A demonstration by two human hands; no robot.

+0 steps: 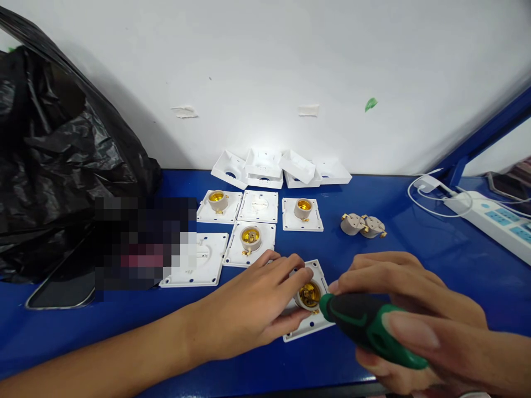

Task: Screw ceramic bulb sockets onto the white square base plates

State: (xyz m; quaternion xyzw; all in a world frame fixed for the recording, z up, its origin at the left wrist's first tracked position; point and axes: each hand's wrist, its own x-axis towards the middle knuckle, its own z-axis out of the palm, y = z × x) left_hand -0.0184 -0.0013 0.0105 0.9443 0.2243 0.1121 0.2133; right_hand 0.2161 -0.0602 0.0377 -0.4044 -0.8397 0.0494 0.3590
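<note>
Beyond the front plate (pixel 322 319), a white wall (pixel 265 66) is seen, and beneath the plate a blue table (pixel 340 254). Far to the plate's left, a black plastic bag (pixel 62 143) is bunched; far to its right, a power strip (pixel 493 218) is laid. Over the plate, the left hand (pixel 265 304) is half closed, the front socket (pixel 309 298) held between its thumb and fingers. At the plate's right, the right hand (pixel 440 293) is closed around a green-and-black screwdriver (pixel 365 326), whose shaft is directed into the front socket; how deep the tip is set cannot be told. Well beyond the plate, white box covers (pixel 265 160) are heaped. Nearer, beyond it and to its left, five more plates (pixel 259 205) are spread, three topped with sockets (pixel 250 239). Beyond and right of it, two loose sockets (pixel 352 225) are placed side by side.
</note>
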